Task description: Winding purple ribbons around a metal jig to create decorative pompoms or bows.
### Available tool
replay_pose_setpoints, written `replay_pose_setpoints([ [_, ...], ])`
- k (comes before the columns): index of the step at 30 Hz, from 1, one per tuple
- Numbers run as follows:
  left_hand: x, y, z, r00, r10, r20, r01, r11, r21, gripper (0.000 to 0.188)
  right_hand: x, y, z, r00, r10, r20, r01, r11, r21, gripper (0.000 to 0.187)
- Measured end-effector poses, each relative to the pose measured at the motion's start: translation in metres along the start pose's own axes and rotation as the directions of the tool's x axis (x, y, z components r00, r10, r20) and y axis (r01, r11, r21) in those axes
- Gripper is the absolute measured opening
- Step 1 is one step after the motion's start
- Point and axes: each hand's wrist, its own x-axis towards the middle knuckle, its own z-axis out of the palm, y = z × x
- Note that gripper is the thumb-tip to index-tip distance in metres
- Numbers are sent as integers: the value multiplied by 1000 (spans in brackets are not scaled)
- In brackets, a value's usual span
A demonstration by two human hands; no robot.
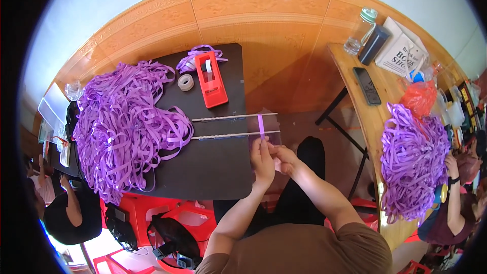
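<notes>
- Purple ribbon strip (pixel 261 126), one: lay crosswise over two rods, beyond the table's right edge, its near end running down to the hands; whether it looped right round both rods could not be told.
- Rods (pixel 228 136), two, pale, twisted in pattern: roughly parallel, reaching from beside the main heap out past the edge, ends free.
- Left hand (pixel 262 161): thumb and fingers pinched together on the strip's near end, just below the nearer rod.
- Right hand (pixel 286 159): fingers bent inward, touching or just beside the left fingertips; whether they gripped ribbon too could not be told.
- Main heap (pixel 122 122), purple ribbon, large, tangled: on the left part of the dark table (pixel 213 185).
- Small bundle (pixel 188 62), purple ribbon: at the table's far side, beside the dispenser.
- Tape dispenser (pixel 215 89), red, loaded; tape roll (pixel 185 82), loose, to its left. Neither was in hand.
- Second heap (pixel 413 165), purple ribbon: on the wooden table (pixel 350 63) to the right, a co-worker's hand (pixel 451 165) at its edge.
- Progress, as judged: strip placed across the rods, its near end not yet let go; this piece appeared part-done. No knot or fastening could be made out. How many pieces in the heaps were finished could not be told.
</notes>
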Motion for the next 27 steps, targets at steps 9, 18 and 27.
replay_pose_setpoints([
  [9,-62,17,-31,972,-231,43,235,966,-107,20,-60,8,-3,862,-498,-93,375,751,-544,15],
  [18,-72,7,-56,891,-433,140,452,876,-170,20,-78,-6,61,881,-428,203,460,671,-581,6],
  [27,-72,32,-73,754,-624,203,647,759,-71,20,-75,-1,60,898,-397,190,434,727,-532,4],
])
